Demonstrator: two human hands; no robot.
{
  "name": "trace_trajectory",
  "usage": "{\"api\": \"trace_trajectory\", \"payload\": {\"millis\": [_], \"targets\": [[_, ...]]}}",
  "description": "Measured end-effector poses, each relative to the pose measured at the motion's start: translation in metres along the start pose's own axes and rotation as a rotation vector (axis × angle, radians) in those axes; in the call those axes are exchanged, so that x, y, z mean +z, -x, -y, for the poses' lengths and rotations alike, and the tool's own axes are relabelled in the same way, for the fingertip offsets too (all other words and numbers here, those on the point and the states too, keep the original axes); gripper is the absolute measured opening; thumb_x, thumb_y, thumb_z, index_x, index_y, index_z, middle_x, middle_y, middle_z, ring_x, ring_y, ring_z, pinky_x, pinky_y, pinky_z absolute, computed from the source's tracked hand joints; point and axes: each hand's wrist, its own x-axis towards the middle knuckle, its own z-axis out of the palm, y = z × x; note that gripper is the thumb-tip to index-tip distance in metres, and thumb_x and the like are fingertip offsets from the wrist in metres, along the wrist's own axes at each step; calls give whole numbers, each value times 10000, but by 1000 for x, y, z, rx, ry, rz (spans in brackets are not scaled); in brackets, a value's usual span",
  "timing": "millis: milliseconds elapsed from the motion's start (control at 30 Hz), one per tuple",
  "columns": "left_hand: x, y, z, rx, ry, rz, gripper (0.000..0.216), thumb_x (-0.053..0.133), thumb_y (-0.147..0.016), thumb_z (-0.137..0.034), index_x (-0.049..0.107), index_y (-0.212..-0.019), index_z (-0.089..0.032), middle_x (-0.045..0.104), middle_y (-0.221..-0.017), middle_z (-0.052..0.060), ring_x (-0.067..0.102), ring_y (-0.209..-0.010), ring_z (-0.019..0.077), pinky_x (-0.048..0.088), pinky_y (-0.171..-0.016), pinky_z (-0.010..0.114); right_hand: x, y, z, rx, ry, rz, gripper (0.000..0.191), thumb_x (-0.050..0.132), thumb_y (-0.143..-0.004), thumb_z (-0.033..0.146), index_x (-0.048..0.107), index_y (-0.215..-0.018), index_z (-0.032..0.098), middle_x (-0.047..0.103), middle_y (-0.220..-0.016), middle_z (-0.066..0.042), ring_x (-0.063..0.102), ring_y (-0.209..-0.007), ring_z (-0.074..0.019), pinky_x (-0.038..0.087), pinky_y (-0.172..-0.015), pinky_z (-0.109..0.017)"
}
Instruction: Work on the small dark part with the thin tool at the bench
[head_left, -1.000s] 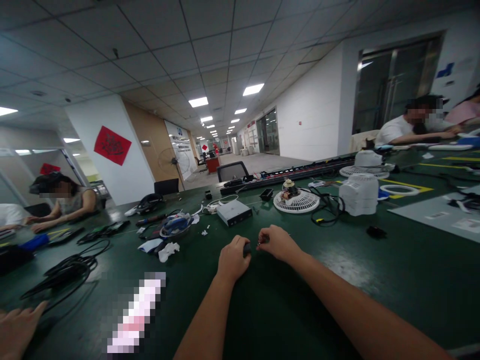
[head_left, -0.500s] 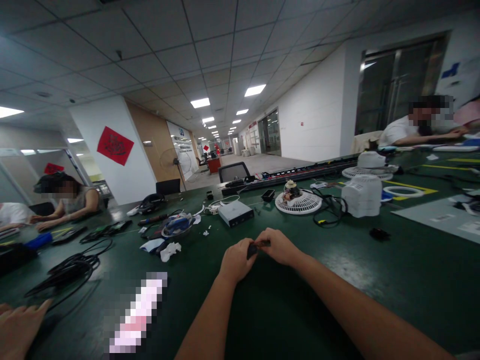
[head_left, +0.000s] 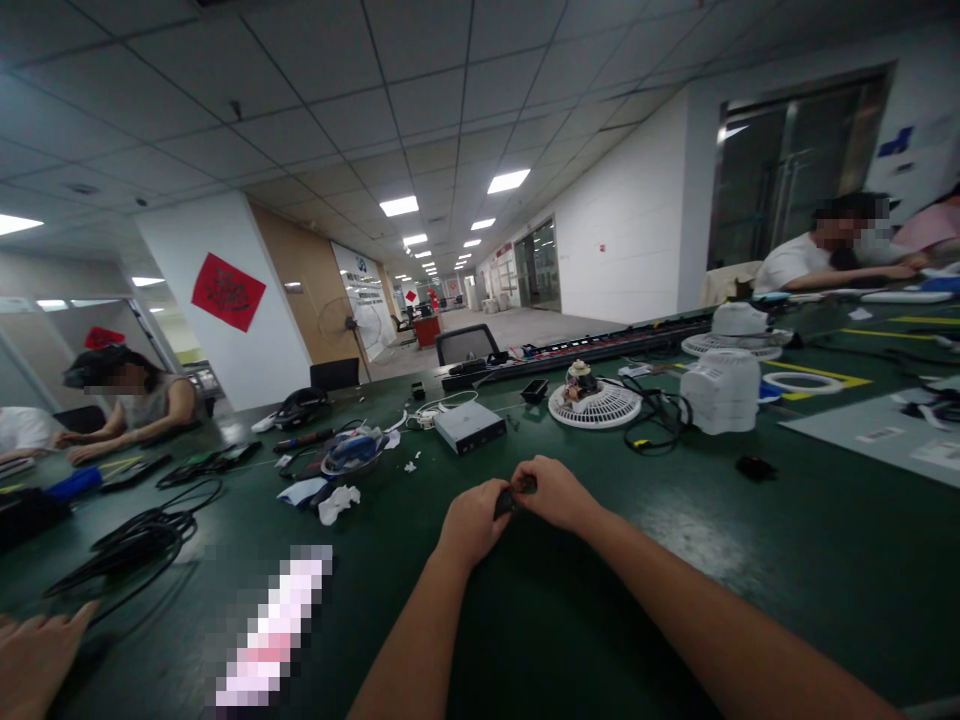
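A small dark part (head_left: 505, 502) is pinched in my left hand (head_left: 471, 522), just above the green table (head_left: 615, 620). Its kind is too small and shaded to tell. My right hand (head_left: 556, 492) meets the left one fingertip to fingertip, its thumb and fingers closed at the right end of that part. Something dark shows between the right fingers, mostly hidden. Beyond both hands lies a grey metal box (head_left: 471, 428) with a dark front, like a disc drive. A white fan grille with a motor (head_left: 594, 402) sits to its right.
Crumpled white paper (head_left: 339, 505), a bowl with blue things (head_left: 352, 452) and coiled black cable (head_left: 139, 540) lie left. Another person's hand (head_left: 41, 655) is at the lower left edge. To the right stand a white fan housing (head_left: 721, 392) and a small black piece (head_left: 755, 468).
My right fingers have curled in a little, and the thin brownish piece between them shows less. My left hand keeps its pinch. The whole view has shifted very slightly.
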Motion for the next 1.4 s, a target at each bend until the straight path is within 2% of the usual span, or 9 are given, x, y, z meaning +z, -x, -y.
{"api": "trace_trajectory", "payload": {"millis": [233, 400, 633, 767, 933, 1100, 1167, 1267, 1400], "targets": [[-4, -1, -3, 47, -91, 15, 286, 581, -807, -143, 586, -1081, -225, 653, -1018, 37, 569, -952, 200, 420, -843, 308, 0, 0, -4, 8, 57, 23, 102, 723, -654, 262, 691, -729, 201, 658, -769, -32, 590, -750, -181, 382, -637, -257], [-4, -2, -2, 113, -148, 0, 280, 559, -796, -101, 592, -1051, -213, 654, -1009, 44, 557, -941, 208, 402, -842, 341, 1, 2, -2, 20, 60, 38, 35, 677, -680, 234, 674, -694, 202, 674, -718, -15, 602, -725, -168, 364, -615, -250], [-1, -1, 1, 87, -82, -120, 258, 609, -789, -144, 594, -1032, -230, 663, -966, 26, 572, -911, 200, 401, -855, 357, 0, 2, 2, 81, 25, 41, 135, 664, -739, 324, 679, -689, 199, 683, -695, -20, 596, -644, -158, 349, -557, -257], [1, 0, 3, 23, -49, -233, 219, 600, -816, -180, 576, -1029, -224, 665, -948, 28, 590, -894, 199, 422, -825, 342, 1, 1, 8, 1, -16, -42, 124, 656, -757, 303, 679, -705, 193, 654, -703, -29, 586, -698, -174, 386, -615, -271], [4, 0, 7, -81, -11, -384, 184, 599, -858, -297, 542, -1015, -218, 662, -909, 23, 600, -836, 203, 445, -773, 327, -5, 1, 14, -119, -197, -300, 136, 551, -835, 222, 676, -811, 173, 580, -857, -57, 566, -775, -169, 446, -723, -289], [6, -1, 10, -148, -21, -458, 234, 610, -857, -379, 531, -1010, -220, 659, -913, 26, 601, -827, 216, 455, -749, 330, -6, 0, 17, -181, -425, -490, 268, 440, -943, 347, 651, -900, 188, 537, -933, -67, 556, -866, -187, 453, -791, -315], [6, 0, 10, -151, -27, -458, 225, 624, -848, -365, 532, -995, -222, 657, -906, 18, 598, -824, 215, 456, -750, 330, -3, -1, 16, -159, -585, -481, 306, 415, -955, 413, 632, -930, 200, 542, -876, -49, 552, -799, -176, 459, -721, -301], [6, 0, 11, -143, -39, -438, 223, 651, -828, -348, 535, -968, -219, 655, -887, 12, 592, -835, 218, 455, -763, 337, 3, -3, 14, -100, -826, -391, 353, 412, -944, 498, 609, -945, 206, 534, -758, -16, 518, -646, -149, 423, -568, -265], [6, 0, 12, -137, -51, -437, 230, 665, -817, -341, 535, -956, -213, 659, -904, 20, 593, -863, 221, 452, -780, 341, 6, -5, 11, -98, -901, -329, 394, 437, -920, 547, 595, -846, 194, 558, -704, -14, 529, -632, -147, 404, -555, -258]]}}
